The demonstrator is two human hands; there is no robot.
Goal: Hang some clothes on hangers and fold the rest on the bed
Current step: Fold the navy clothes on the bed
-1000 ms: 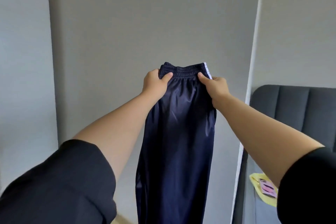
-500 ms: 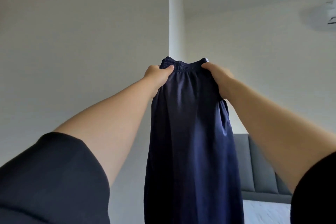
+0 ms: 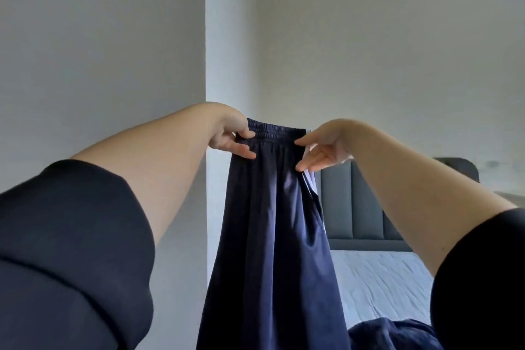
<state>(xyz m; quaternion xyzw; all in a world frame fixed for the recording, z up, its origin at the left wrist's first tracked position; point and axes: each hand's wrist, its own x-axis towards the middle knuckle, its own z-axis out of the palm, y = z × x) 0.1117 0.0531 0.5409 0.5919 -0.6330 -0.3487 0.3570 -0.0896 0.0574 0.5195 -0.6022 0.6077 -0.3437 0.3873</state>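
Glossy navy-blue track trousers (image 3: 270,236) fill the middle, one deep blue all the way down, the sheen going paler on the folds. The gathered elastic waistband (image 3: 272,133) is the same navy, and a thin white stripe (image 3: 309,182) runs down the right side seam. The loose left sleeve (image 3: 71,250) and right sleeve (image 3: 480,278) are plain black. The padded headboard (image 3: 366,207) shows charcoal grey in vertical panels. The crumpled bed sheet (image 3: 383,284) reads pale blue-white, unpatterned. At its near edge lies a dark navy bundle of cloth (image 3: 397,335). The painted wall (image 3: 369,51) is off-white.
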